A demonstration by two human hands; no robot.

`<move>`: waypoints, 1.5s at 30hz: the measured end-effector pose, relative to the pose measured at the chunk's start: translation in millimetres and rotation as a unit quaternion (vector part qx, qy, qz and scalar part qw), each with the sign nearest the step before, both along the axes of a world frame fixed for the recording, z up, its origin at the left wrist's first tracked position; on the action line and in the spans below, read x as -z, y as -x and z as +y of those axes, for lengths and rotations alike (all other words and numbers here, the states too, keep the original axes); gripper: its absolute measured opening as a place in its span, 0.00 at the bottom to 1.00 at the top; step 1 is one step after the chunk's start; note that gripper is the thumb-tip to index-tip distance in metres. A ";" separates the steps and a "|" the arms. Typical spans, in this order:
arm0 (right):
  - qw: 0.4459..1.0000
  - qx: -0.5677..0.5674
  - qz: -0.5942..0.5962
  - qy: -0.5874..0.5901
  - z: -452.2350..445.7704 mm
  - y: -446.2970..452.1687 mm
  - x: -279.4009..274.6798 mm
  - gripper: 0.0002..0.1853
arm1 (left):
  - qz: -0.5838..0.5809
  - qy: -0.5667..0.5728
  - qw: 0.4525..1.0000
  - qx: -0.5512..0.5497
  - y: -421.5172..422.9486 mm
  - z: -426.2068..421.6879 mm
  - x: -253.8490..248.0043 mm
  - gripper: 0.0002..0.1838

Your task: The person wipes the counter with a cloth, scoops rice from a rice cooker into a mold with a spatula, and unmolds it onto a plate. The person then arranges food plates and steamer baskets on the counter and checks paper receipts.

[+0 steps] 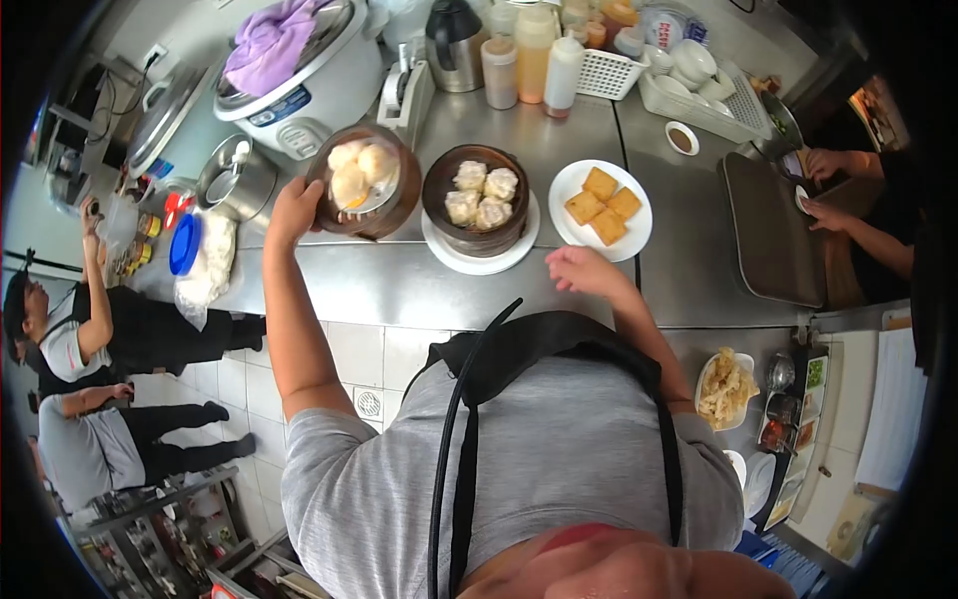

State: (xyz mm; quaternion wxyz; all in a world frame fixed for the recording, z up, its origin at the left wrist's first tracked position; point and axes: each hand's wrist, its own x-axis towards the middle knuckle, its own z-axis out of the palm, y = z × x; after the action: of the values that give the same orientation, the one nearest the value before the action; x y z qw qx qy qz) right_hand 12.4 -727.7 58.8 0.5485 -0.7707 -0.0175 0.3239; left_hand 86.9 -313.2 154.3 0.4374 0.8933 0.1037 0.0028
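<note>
My left hand (294,210) grips the rim of a round bamboo steamer basket (377,222), tilted slightly at the counter's front. Several pale round buns (351,172) sit inside it. To its right, a second steamer basket (479,238) with several siu mai dumplings (484,195) stands on a white plate (439,252). Farther right is a white oval plate (641,225) of golden fried squares (602,205). Just in front of that plate hangs my right hand (582,272), fingers loosely curled in, with nothing seen in them.
Behind stand a rice cooker (319,105), a thermal jug (457,45), sauce bottles (564,75) and a basket of white bowls (689,100). At right, another person's hands (833,215) are over a brown tray (773,250). Two people (90,329) stand at left.
</note>
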 end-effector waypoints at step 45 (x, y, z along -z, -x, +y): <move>0.973 0.041 -0.027 0.224 186.5 -166.8 58.9 0.11 | -0.091 -0.112 0.988 -0.046 -0.4 13.3 172.5 0.20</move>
State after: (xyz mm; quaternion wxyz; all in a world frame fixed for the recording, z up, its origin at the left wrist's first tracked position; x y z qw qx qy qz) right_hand 179.2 -541.2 -0.2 0.3744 -0.8822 0.0723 0.2762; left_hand 87.3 -299.8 -18.2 0.3413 0.9271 0.1028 0.1160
